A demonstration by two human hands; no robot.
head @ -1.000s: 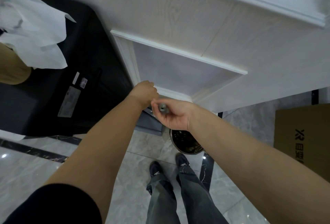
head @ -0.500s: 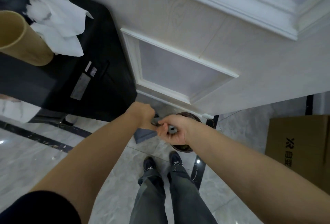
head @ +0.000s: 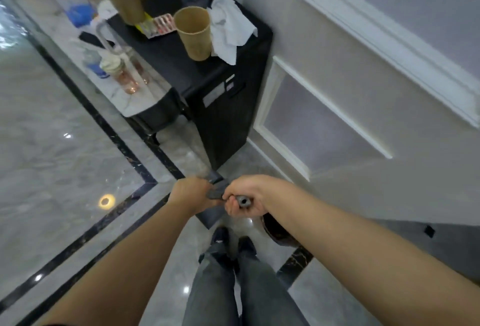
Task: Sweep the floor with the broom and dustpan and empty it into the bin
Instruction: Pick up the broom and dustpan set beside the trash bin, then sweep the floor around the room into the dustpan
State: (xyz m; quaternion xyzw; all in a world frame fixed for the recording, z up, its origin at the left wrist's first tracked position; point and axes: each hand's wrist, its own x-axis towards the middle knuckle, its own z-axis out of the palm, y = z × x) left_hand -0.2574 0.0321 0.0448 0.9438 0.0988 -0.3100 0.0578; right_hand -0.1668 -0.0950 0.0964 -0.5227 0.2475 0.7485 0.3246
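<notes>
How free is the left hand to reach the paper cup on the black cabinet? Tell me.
Probably not right now. The left hand grips a grey handle beside the right hand, so it is occupied, and the paper cup stands well beyond it on the black cabinet. Nothing blocks the path otherwise.

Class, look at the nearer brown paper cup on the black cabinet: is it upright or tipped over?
Upright. The paper cup stands on its base on the black cabinet, its open rim facing up, beside the crumpled white cloth.

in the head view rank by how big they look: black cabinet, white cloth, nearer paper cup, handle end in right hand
1. black cabinet
2. white cloth
3. nearer paper cup, close to the cloth, so unsure
4. handle end
</notes>
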